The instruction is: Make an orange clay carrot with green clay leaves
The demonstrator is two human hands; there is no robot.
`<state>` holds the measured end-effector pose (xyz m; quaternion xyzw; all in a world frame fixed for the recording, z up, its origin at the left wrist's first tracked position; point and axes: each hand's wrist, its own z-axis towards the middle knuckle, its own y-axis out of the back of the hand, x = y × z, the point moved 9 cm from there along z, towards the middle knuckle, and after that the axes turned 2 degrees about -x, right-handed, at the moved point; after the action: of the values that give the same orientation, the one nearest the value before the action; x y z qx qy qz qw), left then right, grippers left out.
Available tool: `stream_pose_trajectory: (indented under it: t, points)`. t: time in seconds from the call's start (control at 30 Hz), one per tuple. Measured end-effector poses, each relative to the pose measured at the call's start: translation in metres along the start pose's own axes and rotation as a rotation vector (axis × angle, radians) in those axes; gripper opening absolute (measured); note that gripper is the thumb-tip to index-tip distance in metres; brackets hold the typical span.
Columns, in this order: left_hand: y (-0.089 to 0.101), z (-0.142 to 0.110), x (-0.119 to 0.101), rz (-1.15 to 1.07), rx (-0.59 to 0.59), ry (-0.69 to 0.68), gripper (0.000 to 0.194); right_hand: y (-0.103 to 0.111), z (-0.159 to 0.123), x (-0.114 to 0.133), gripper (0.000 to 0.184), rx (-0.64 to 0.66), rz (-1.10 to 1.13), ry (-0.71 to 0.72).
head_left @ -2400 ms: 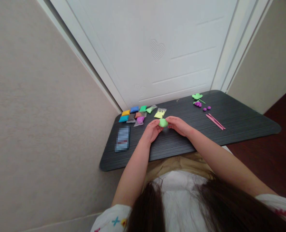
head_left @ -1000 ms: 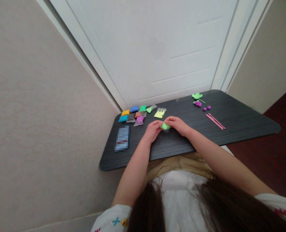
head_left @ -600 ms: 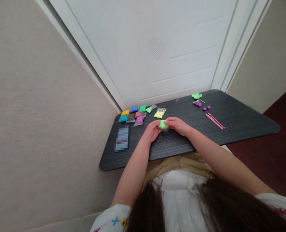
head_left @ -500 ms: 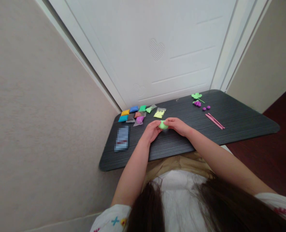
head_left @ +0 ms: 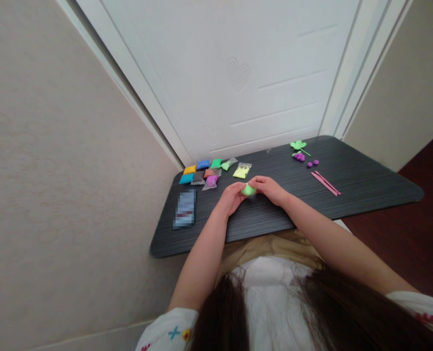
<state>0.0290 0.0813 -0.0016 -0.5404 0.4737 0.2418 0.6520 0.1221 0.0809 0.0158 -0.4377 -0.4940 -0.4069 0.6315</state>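
A small lump of light green clay (head_left: 248, 190) is pinched between both my hands just above the dark table (head_left: 366, 187). My left hand (head_left: 231, 198) grips its left side with curled fingers. My right hand (head_left: 269, 188) closes on its right side, thumb and fingers pressed against it. Both forearms reach in from the near edge of the table.
Several small bags of coloured clay (head_left: 211, 172) lie at the table's back left, a phone (head_left: 186, 208) at the left. A green clay leaf shape (head_left: 298, 145), purple clay balls (head_left: 300, 157) and pink sticks (head_left: 325, 183) lie at the right. A white door stands behind.
The hands have kept kneading the green lump in place; it has shifted slightly and looks a little smaller between the fingers. Nothing else on the table has moved.
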Motion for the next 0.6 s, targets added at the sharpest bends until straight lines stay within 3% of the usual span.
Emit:
stream_pose_trajectory:
  t: [0.17,0.37,0.6]
  points:
    - [0.004,0.0,-0.007,-0.097,-0.028,-0.041,0.007,0.0,-0.001,0.0,0.023,0.005,-0.004,-0.019]
    - [0.002,-0.001,0.0,-0.145,-0.033,0.065,0.012,-0.002,-0.001,-0.003,0.021,0.033,0.041,-0.047]
    - [0.001,-0.004,-0.005,-0.13,-0.027,0.033,0.008,-0.011,-0.003,-0.003,0.021,0.108,0.127,-0.077]
